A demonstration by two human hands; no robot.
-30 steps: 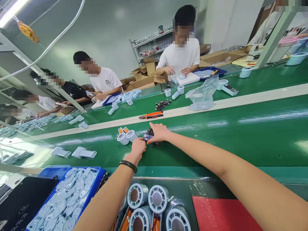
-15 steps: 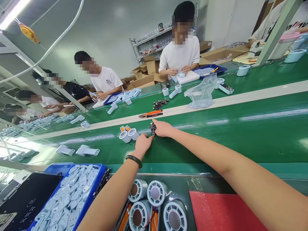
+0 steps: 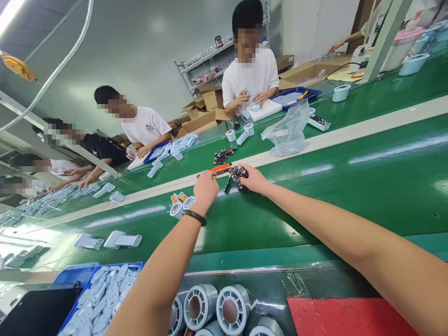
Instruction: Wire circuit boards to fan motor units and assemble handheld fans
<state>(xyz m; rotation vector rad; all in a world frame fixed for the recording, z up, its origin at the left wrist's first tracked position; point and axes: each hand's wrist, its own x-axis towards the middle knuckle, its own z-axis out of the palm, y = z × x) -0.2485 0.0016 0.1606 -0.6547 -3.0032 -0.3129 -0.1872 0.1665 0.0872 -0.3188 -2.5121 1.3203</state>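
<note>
My right hand (image 3: pixel 255 179) is closed around a cluster of small black circuit boards (image 3: pixel 238 175), low over the green conveyor belt (image 3: pixel 315 205). One dark strip-like piece hangs down at the cluster's left side. My left hand (image 3: pixel 206 190) reaches the orange-handled pliers (image 3: pixel 222 169) on the pale divider strip, with its fingers curled at their middle; the fingertips are partly hidden. Just below my left wrist stand light-blue round housings (image 3: pixel 176 209) with orange parts behind them. Beyond the pliers lies a pile of black boards (image 3: pixel 225 155).
A clear plastic bag (image 3: pixel 289 133) of small parts sits on the strip. Nearer me are a blue bin (image 3: pixel 105 294) of flat pieces, several round speaker-like units (image 3: pixel 199 305) and a red sheet (image 3: pixel 343 317). Co-workers (image 3: pixel 250 74) sit across the belt.
My hands have moved apart and farther forward. My left hand has come to the pliers. A larger cluster of boards now shows in my right hand. The view has shifted slightly.
</note>
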